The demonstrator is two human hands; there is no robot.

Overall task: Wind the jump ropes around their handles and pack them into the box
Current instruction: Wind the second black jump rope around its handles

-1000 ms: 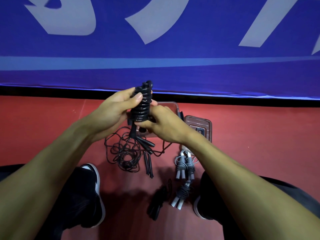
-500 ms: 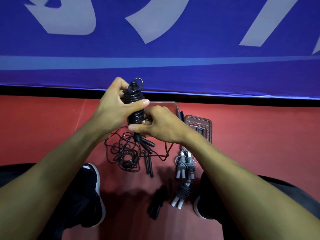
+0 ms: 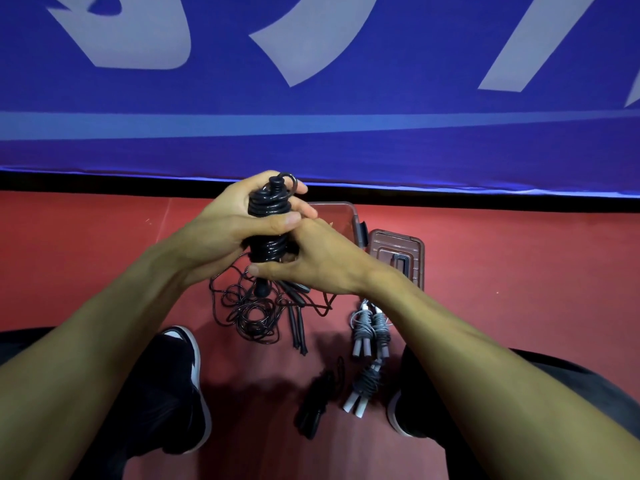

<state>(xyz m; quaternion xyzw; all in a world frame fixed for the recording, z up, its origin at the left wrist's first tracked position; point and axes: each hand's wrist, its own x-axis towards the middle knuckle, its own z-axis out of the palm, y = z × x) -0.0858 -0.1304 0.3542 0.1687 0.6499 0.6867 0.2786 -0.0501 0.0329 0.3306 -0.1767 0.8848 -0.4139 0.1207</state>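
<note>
Blue banner (image 3: 311,81) with pale lettering fills the upper view; its lower edge meets a black strip at the floor line. Red floor (image 3: 519,271) carries all loose items.

Person seated or crouched, both forearms reaching forward; a dark shoe (image 3: 180,386) with white trim rests on the floor at lower left.

Left hand (image 3: 221,233) grips the upper part of the black jump rope (image 3: 268,220), fingers curled behind the coils and thumb laid across the front. The rope is wound in tight coils around its handles, held upright above the floor in front of the box. Right hand (image 3: 322,261) holds the lower part of the same bundle, thumb extended below the coils; its fingers are hidden behind the bundle, so their exact state cannot be told.

Clear box (image 3: 341,216) sits on the floor just behind the hands, mostly hidden by them. Its lid (image 3: 398,254) lies flat just to the right.

Loose black rope tangle (image 3: 249,313) lies on the floor under the hands. Two grey wound ropes (image 3: 370,330) lie side by side right of it; a third grey wound rope (image 3: 365,389) lies nearer, beside a black wound rope (image 3: 317,400).
</note>
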